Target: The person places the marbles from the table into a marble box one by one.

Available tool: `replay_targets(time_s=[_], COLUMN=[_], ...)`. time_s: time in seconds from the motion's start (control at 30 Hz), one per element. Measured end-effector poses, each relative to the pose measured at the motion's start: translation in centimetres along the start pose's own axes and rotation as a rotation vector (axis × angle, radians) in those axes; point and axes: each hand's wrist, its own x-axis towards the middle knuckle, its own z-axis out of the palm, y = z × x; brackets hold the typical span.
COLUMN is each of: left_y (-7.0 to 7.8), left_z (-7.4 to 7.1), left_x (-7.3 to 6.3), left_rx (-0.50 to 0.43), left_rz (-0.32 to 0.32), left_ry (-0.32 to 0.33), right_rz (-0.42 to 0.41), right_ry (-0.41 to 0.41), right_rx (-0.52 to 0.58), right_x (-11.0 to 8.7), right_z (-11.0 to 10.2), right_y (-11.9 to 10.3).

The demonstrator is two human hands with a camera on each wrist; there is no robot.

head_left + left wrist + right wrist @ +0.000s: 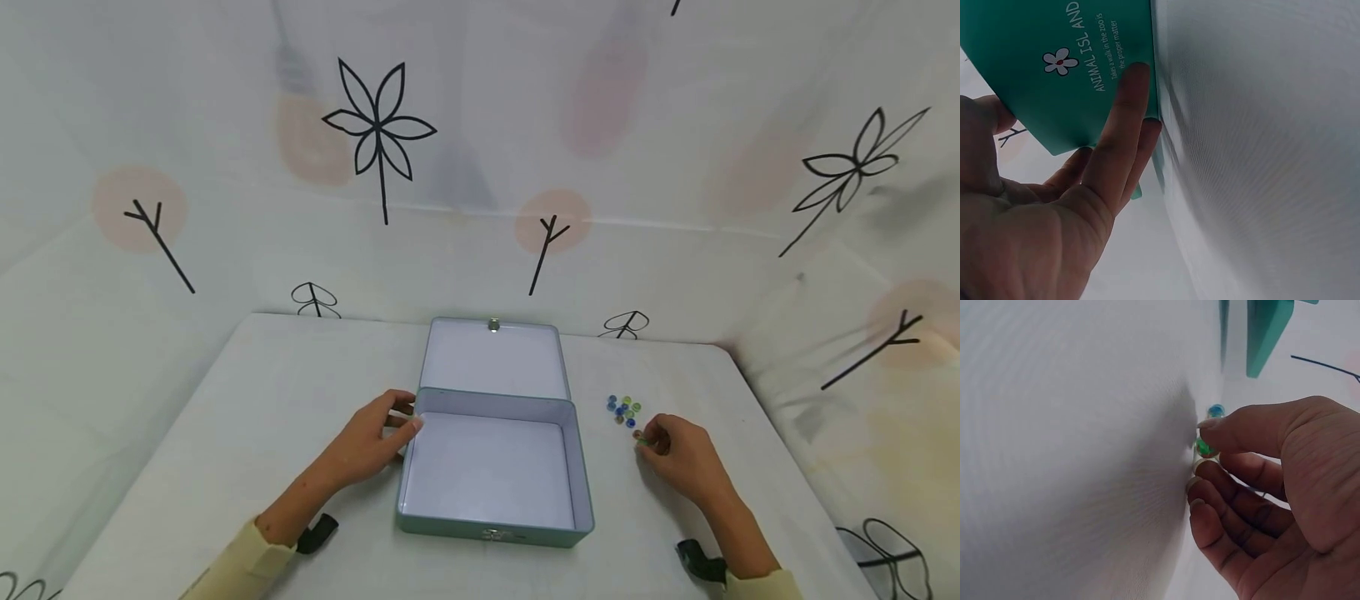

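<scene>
An open green tin box (495, 535) with a pale interior sits on the white table, its hinged lid folded back. My left hand (372, 440) rests at its left side. Its thumb is at the rim, and long, fairly straight fingers (1119, 134) lie along the printed outer wall. Right of the box, my right hand (682, 457) pinches a green marble (1205, 448) between thumb and fingertips, low at the tabletop. A reddish marble (637, 434) lies by those fingertips. Just beyond is a loose cluster of blue, green and brownish marbles (625, 408).
The white table (315, 358) reaches back to a fabric backdrop (465, 267) printed with plant drawings. The lid (495, 362) lies behind the box. Black wrist devices (318, 533) show at both sleeves.
</scene>
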Motion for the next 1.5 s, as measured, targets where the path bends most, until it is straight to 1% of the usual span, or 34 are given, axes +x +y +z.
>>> replay_targets(time_s=[0.13, 0.47, 0.7, 1.07, 1.3, 1.5], left_y=[0.2, 0.2, 0.3, 0.2, 0.2, 0.2], left_z=[0.2, 0.3, 0.3, 0.3, 0.3, 0.3], left_x=[-0.1, -0.2, -0.3, -0.3, -0.4, -0.3], left_rx=[0.016, 0.005, -0.009, -0.009, -0.012, -0.008], left_rz=[-0.008, -0.026, -0.023, -0.013, -0.014, -0.015], left_ry=[0.01, 0.01, 0.007, 0.008, 0.008, 0.01], right_rz=[-0.004, 0.003, -0.021, -0.032, -0.052, -0.066], right_ry=[0.001, -0.026, 0.009, 0.012, 0.055, 0.086], right_rx=[-0.003, -0.004, -0.015, -0.031, -0.04, -0.017], right_x=[0.0, 0.1, 0.0, -0.2, -0.5, -0.6], right_z=[0.1, 0.1, 0.3, -0.4, -1.1, -1.7], right_y=[0.0, -0.1, 0.0, -0.8, -1.6, -2.8])
